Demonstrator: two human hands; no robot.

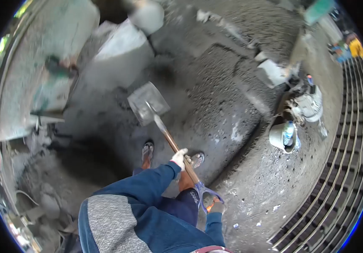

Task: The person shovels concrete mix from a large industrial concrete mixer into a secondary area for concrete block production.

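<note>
A shovel (175,145) with a flat grey blade, a wooden shaft and a blue D-shaped handle slants across the middle of the view. My left hand (180,159), in a pale glove, is wrapped round the shaft about halfway down. At the handle end, my right hand (216,206) grips the blue handle, its fingers partly hidden. The shovel blade (148,103) is over the dark grey floor ahead of my feet and carries no visible load. My sandalled feet stand on either side of the shaft.
A pale bucket (277,135) with a plastic bottle stands to the right, beside a crumpled whitish sack (309,106). Dark gritty material (215,76) covers the floor ahead. A large greenish metal panel (42,63) rises at left; metal bars (337,168) run along the right.
</note>
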